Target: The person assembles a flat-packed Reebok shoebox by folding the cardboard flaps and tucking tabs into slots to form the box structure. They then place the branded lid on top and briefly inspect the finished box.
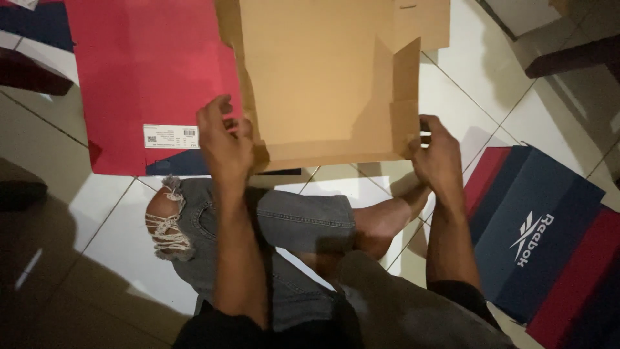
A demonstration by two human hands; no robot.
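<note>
Far left: a dark object (22, 187) in shadow on the pale tiled floor (116, 213). Next, a flat red cardboard sheet (142, 71) with a white printed label (170, 136), lying on the tiles, its right edge tucked under the brown board. Left hand (223, 145) clenched around the near left corner of the unfolded brown cardboard box blank (323, 84), fingers curled over the edge, thumb on top. Blank spread flat across the middle, one side flap (405, 97) raised upright on the right. Below, folded legs in ripped grey denim shorts (258, 239), a bare foot (387, 220) just under the near edge. Right hand (439, 158) gripping the near right corner at the flap, fingers pinched on the board. Far right: a navy-and-red shoebox lid (536, 232) on the floor, well apart from the blank.
</note>
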